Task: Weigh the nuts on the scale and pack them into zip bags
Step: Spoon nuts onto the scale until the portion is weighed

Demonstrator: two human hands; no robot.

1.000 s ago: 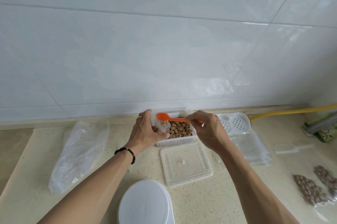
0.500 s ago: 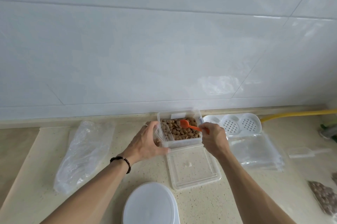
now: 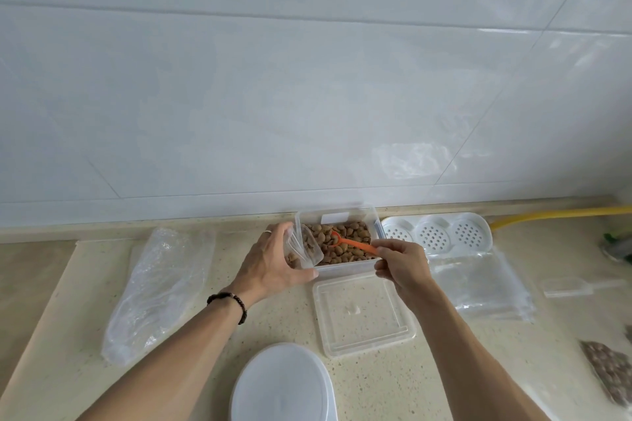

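Nuts [image 3: 345, 242] fill a clear tub [image 3: 342, 215] at the back edge of a speckled beige counter [image 3: 68, 369] under white wall tiles [image 3: 307, 95]. The right hand [image 3: 402, 266] pinches an orange spoon [image 3: 352, 243], bowl down in the nuts. The left hand [image 3: 273, 266] grips a small zip bag [image 3: 304, 249], part-filled, at the tub's left wall. The tub's lid [image 3: 362, 314] lies in front; a white scale [image 3: 284, 386] sits at the near edge. The tub's white label is unreadable.

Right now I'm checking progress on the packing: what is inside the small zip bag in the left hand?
Through the clear zip bag, held by the left hand, a few brown nuts show at its bottom. The fingers cover its left side, so the full amount cannot be seen.
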